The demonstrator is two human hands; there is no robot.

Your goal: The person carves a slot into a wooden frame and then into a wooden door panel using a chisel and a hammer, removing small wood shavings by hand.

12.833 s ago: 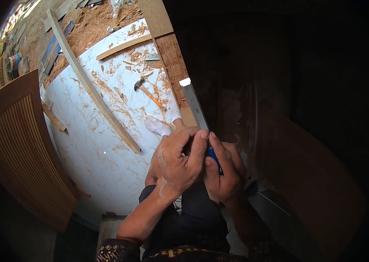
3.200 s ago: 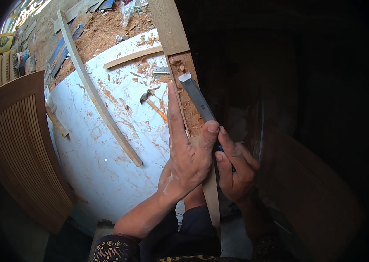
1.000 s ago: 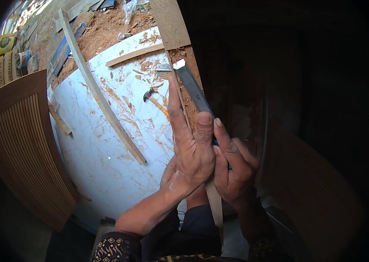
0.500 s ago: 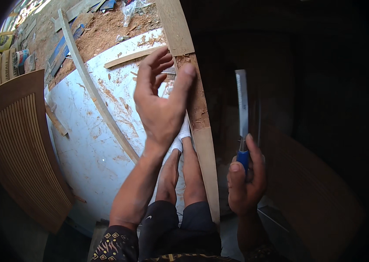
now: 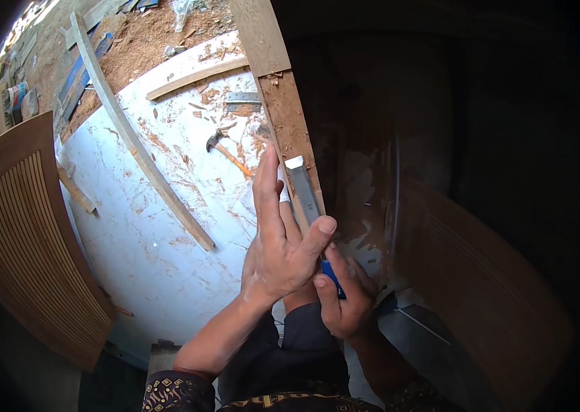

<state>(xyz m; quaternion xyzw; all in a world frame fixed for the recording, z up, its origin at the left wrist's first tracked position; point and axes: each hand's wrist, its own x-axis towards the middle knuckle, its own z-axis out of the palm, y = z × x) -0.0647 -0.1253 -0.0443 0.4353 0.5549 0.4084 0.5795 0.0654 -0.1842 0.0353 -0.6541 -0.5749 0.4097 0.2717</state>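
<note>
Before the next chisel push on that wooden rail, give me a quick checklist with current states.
1. Right hand gripping the chisel by its blue handle: ok.
2. Left hand steadying the blade: ok.
3. Blade lying on the wooden rail: ok.
4. Left fingertips behind the cutting edge: not ok, they reach level with it or past it.
5. Rail clamped: cannot tell.
6. Hammer and hinge off the rail: ok.

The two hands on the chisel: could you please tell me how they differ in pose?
The left hand lies open, fingers stretched along the chisel blade; the right hand is fisted round its blue handle. The left sits further up the wooden board, the right nearer the body. Both touch the chisel.
</note>
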